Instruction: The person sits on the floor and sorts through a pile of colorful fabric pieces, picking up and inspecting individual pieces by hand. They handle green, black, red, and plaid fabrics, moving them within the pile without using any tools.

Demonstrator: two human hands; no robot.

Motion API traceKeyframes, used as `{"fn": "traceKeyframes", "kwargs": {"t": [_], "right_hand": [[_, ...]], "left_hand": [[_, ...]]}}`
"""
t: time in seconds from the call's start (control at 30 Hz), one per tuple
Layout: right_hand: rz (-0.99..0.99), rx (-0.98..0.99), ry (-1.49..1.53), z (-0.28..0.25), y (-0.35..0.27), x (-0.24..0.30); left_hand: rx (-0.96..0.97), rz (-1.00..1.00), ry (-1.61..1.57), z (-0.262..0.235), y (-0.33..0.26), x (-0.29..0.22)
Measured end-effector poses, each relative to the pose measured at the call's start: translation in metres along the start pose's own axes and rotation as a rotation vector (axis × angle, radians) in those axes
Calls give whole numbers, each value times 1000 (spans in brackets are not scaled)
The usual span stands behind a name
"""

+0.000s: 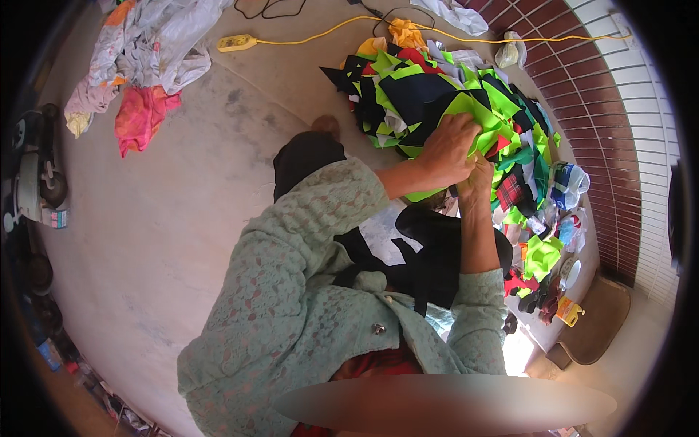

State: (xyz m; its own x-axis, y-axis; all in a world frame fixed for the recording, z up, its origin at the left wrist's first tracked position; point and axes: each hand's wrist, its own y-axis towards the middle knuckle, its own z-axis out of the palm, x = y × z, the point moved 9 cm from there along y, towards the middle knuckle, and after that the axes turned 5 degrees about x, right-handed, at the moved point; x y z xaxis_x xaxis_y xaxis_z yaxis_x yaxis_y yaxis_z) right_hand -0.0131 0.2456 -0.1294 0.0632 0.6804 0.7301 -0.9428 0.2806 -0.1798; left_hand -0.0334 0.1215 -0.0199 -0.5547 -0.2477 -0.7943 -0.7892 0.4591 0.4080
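My left hand (449, 149) reaches across from the left, its fingers closed on a lime-green cloth piece (488, 120). Right beside it, my right hand (477, 177) is also closed, pinching the cloth near its edge; the fingertips of both hands are partly hidden. The two hands almost touch. Under and around them spreads a heap of fabric scraps (415, 93), mostly black, navy and lime green, with some red and grey pieces. A plaid red scrap (510, 191) lies just right of my right hand. Black cloth (451, 244) covers my lap below the hands.
A yellow power strip (237, 44) and its cord stretch across the floor at the top. Crumpled white and pink cloths (145, 109) lie at the upper left. A brown-tiled wall (590, 109) borders the right, above a brown chair seat (601, 320). A yellow jug (570, 312) stands nearby.
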Motion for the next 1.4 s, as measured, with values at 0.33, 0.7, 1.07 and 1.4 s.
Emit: {"fn": "traceKeyframes", "kwargs": {"t": [0.33,0.7,1.07,1.4], "right_hand": [[-544,16,-818,63,68,136],[183,481,-1394,45,80,-9],[6,234,-1440,16,-99,116],[-240,-225,-1564,-47,-172,144]], "left_hand": [[-301,-546,-790,-95,26,97],[-418,-471,-770,-121,26,105],[-436,-418,-973,-127,20,134],[-402,-403,-474,-189,-27,103]]}}
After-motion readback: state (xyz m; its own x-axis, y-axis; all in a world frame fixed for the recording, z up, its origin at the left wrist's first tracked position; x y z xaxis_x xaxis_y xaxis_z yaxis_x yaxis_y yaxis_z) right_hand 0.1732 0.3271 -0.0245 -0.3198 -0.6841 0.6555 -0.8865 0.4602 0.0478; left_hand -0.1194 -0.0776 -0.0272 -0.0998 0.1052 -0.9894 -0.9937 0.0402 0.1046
